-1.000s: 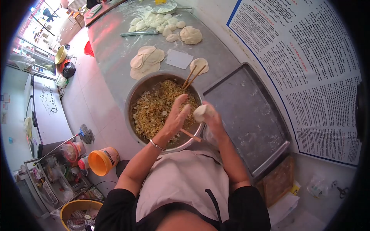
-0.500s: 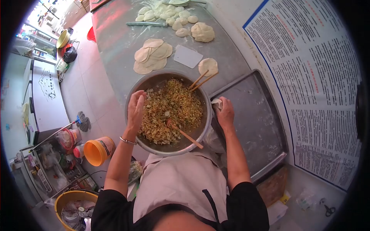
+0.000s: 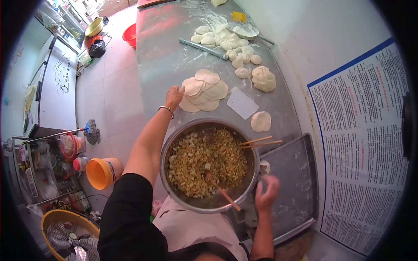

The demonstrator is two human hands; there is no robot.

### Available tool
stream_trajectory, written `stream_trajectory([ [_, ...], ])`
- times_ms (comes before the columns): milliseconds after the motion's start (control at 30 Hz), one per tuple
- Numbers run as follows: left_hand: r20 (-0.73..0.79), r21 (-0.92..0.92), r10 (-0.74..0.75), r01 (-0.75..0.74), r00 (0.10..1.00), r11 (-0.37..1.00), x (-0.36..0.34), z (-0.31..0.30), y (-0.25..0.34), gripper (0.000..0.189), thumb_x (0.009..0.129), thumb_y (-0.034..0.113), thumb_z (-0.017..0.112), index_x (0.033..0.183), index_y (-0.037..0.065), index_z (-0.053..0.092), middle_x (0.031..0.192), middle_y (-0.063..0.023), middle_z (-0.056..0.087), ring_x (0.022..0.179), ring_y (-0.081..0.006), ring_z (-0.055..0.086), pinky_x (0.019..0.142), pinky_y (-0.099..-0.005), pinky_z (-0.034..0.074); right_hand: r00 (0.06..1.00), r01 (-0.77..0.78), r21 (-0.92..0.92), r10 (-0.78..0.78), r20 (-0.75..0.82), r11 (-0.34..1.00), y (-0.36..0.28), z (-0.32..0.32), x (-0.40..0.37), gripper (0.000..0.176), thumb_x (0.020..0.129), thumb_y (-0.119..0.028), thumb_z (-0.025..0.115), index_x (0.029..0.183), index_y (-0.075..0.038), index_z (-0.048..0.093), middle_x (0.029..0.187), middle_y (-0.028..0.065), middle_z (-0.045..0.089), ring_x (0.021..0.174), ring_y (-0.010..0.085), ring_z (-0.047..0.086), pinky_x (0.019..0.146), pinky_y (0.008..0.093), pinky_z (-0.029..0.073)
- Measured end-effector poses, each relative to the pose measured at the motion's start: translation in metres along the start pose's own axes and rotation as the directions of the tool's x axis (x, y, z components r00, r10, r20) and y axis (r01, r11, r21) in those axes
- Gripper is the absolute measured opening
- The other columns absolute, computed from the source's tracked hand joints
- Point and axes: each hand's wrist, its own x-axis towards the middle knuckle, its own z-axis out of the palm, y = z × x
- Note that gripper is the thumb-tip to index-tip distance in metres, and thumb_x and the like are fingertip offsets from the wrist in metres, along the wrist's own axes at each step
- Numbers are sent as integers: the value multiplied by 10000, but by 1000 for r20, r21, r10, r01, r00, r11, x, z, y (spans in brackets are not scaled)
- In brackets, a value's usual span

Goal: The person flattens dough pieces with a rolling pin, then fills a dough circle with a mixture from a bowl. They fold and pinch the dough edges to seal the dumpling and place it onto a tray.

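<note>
My left hand (image 3: pixel 175 96) reaches to the left edge of a stack of flat round dough wrappers (image 3: pixel 203 91), its fingers closed on the edge of one wrapper. Beside the bowl, over the metal tray (image 3: pixel 294 182), hovers my right hand (image 3: pixel 267 193), slightly blurred, thumb and fingers apart with nothing in them. Just beyond its fingertips a small white dough piece (image 3: pixel 264 167) lies on the tray by the bowl. The large steel bowl (image 3: pixel 210 210) holds a chopped filling (image 3: pixel 204 161); a wooden spoon (image 3: pixel 226 195) and chopsticks (image 3: pixel 261 142) rest in it.
On the metal table lie a white scraper (image 3: pixel 243 103), a single wrapper (image 3: pixel 261 122), a dough lump (image 3: pixel 264 78), several floured dough pieces (image 3: pixel 226 41) and a rolling pin (image 3: pixel 203 48). A wall with a printed poster (image 3: pixel 357 143) borders the right. An orange bucket (image 3: pixel 99 173) stands on the floor.
My left hand has gone from the bowl's left rim forward to the wrapper stack. My right hand has let go of the white dough piece and drawn back. The view has shifted.
</note>
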Motion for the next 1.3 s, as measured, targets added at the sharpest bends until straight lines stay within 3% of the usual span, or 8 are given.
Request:
stream_trajectory([
  [133,-199,-93,-213,198,957,976,8,22,26,397,804,328,816,1039,14,755,972,-161,757,898,-257,729,830,-366,557,865,159,37,-157,477,987,-69,1,-23,427,775,-270,801,1143,-111,652,1039,33,669,942,253,601,818,429,456],
  [433,-259,60,162,-152,952,987,-18,-7,37,303,798,292,786,906,11,754,1034,-114,745,906,-230,711,818,-379,560,816,114,-188,16,578,976,-74,29,-44,255,861,-151,651,1111,-102,639,991,80,668,858,322,625,731,457,516],
  [500,-146,-350,34,-84,989,933,-11,-8,28,327,829,289,727,988,3,733,1094,-115,728,968,-238,688,872,-390,541,839,124,-162,-17,543,979,-75,22,-41,155,902,-121,566,1048,-96,611,907,91,633,814,322,636,674,467,539],
  [633,141,-979,239,171,961,-110,-36,-50,16,452,888,279,610,1217,-31,629,1301,-153,643,1187,-292,605,1035,-428,463,835,93,-104,-21,550,990,-75,10,-24,313,946,-90,484,1240,-103,588,873,130,629,801,367,661,660,489,541],
  [733,131,-875,441,313,888,-370,-100,-103,18,601,922,233,534,1426,-78,434,1424,-212,537,1333,-359,497,1162,-495,352,861,138,-117,-61,504,983,-90,17,11,501,953,-83,484,1446,-173,508,874,142,637,799,387,667,659,503,537],
  [1000,291,-907,325,368,900,-205,-264,-145,-62,589,924,133,543,1467,-43,399,1440,-201,523,1345,-364,494,1166,-517,370,820,191,-278,3,572,941,-85,77,15,490,960,-97,493,1428,-235,540,882,183,688,844,388,695,728,493,559],
  [1100,362,-912,198,390,911,-126,-317,-137,-88,524,924,80,523,1430,-32,439,1384,-188,566,1270,-360,560,1110,-518,441,867,77,43,-88,491,996,-56,102,-31,453,940,-81,531,1372,-190,613,753,161,661,745,351,697,675,473,547],
  [1300,399,-915,-25,396,917,-75,-360,-104,-103,403,996,104,476,1390,20,469,1335,-168,588,1206,-346,607,1053,-526,496,567,-606,356,72,821,711,-81,98,-39,395,1001,-146,526,1379,-77,617,680,9,626,595,107,589,558,266,468],
])
